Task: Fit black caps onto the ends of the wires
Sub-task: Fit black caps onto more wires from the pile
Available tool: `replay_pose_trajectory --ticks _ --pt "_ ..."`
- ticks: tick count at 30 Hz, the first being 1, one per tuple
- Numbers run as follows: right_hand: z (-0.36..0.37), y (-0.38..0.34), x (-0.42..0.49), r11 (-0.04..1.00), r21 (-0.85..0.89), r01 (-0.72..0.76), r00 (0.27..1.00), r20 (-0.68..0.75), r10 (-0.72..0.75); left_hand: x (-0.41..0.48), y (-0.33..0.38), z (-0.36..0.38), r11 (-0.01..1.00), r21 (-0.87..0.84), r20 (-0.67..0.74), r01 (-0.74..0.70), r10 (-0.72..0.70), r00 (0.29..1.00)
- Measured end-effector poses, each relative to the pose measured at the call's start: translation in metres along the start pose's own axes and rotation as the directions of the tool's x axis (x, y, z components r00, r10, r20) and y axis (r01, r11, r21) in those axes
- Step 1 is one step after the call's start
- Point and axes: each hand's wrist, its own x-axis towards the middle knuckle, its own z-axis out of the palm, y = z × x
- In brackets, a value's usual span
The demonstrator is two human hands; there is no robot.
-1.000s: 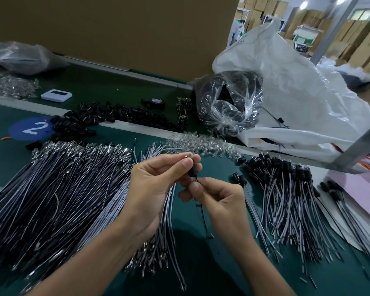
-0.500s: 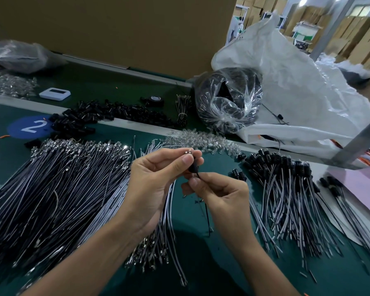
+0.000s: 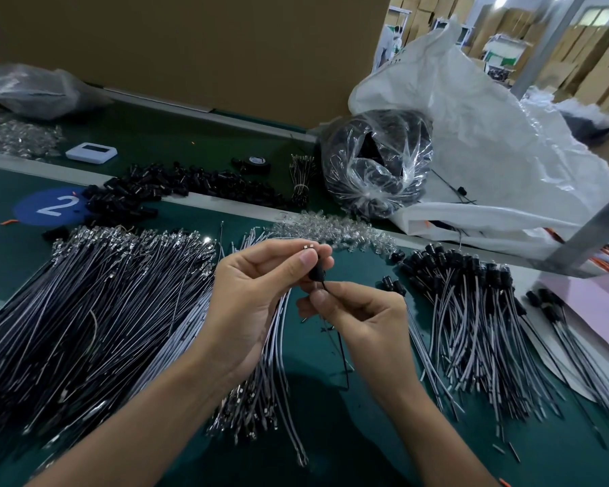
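In the middle of the frame my left grip (image 3: pixel 257 304) pinches a black cap (image 3: pixel 316 273) between thumb and forefinger. My right grip (image 3: pixel 363 321) pinches the thin wire (image 3: pixel 341 353) just below the cap. Bare wires (image 3: pixel 85 311) lie left on the counter (image 3: pixel 331 434), and capped wires (image 3: pixel 471 311) lie right.

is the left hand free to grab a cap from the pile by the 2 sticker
Probably not yet: the left hand pinches the black cap, the right hand its wire. The way over the uncapped wires to the cap pile looks open otherwise.
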Motion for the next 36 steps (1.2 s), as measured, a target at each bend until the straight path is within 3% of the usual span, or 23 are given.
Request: replay_pose_trajectory --ticks 8,13,24,36 --pt "-0.003 0.003 0.002 0.992 -0.098 0.076 0.996 -0.034 -0.080 -0.001 -0.002 0.001 0.996 0.089 0.030 0.020 -0.023 0.999" --pt "-0.007 0.005 0.003 0.991 -0.091 0.102 0.992 -0.060 -0.107 -0.002 -0.008 0.003 0.960 0.275 0.077 0.052 -0.076 0.994" --pt "0.000 0.007 0.000 0.990 -0.010 0.141 0.989 -0.045 -0.142 -0.007 -0.004 0.009 0.961 0.247 0.076 -0.120 0.105 0.992" --pt "0.009 0.011 -0.008 0.990 0.078 0.118 0.993 -0.025 -0.116 -0.009 0.004 0.014 0.954 0.272 0.030 -0.126 0.122 0.992"
